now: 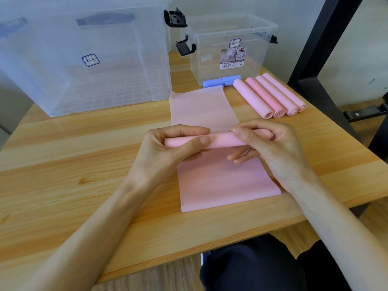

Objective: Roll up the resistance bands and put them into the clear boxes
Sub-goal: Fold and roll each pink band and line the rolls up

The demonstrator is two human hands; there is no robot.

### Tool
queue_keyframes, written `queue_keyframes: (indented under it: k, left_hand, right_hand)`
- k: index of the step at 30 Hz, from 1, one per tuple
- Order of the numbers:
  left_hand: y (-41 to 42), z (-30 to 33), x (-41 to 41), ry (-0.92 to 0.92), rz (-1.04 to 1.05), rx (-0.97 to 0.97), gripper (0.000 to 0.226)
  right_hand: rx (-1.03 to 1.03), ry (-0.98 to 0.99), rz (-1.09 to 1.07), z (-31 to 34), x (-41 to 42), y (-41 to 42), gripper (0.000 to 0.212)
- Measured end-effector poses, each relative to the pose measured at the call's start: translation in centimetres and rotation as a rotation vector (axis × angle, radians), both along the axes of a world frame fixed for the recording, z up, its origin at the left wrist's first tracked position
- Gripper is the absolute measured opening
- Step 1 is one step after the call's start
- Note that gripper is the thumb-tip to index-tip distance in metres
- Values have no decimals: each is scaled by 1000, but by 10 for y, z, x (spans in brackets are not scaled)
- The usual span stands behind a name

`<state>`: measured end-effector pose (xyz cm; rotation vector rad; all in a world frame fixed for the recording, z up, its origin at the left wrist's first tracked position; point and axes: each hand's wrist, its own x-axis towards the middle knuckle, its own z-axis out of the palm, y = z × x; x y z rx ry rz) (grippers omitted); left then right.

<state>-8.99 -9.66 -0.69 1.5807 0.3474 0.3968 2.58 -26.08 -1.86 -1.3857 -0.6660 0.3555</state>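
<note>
Left hand [168, 148] and right hand [270, 143], frame centre: fingers curled, pinching half-rolled pink rubber resistance band [220, 140] on wooden table [84, 164].

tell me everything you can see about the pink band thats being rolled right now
The pink band is a thin, matte, slightly see-through sheet, like stretchy latex. Its middle is rolled into a tube lying crosswise on the wooden table. Flat sheet extends from the roll both toward the person and away, toward the small clear box. The left hand and right hand each grip an end of the roll.
</note>
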Motion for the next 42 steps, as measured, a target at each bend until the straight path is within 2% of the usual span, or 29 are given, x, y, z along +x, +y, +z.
queue_keyframes:
  k: [8,16,23,29,32,36,40,42]
  left_hand:
    - [-1,1,0,44,2,-17,26]
    - [-2,0,0,-10,-5,-19,22]
    - [-2,2,0,8,24,-30,21]
    - [-2,0,0,-23,19,-7,18]
    - [-2,-1,0,-14,19,47,19]
    - [-2,-1,0,-3,44,26,16]
    - [-3,1,0,23,48,-4,24]
    - [-3,1,0,22,38,-3,25]
  right_hand:
    - [-34,-7,87,1,-1,-1,34]
    - [-3,3,29,2,-1,-1,18]
    - [-58,17,105,3,-2,-2,32]
    - [-60,28,72,2,-3,-2,21]
    - [-87,46,48,3,-3,-2,22]
    - [-83,43,70,2,-2,-2,24]
    - [-65,22,113,3,-2,-2,38]
    - [-52,-1,103,2,-2,-1,31]
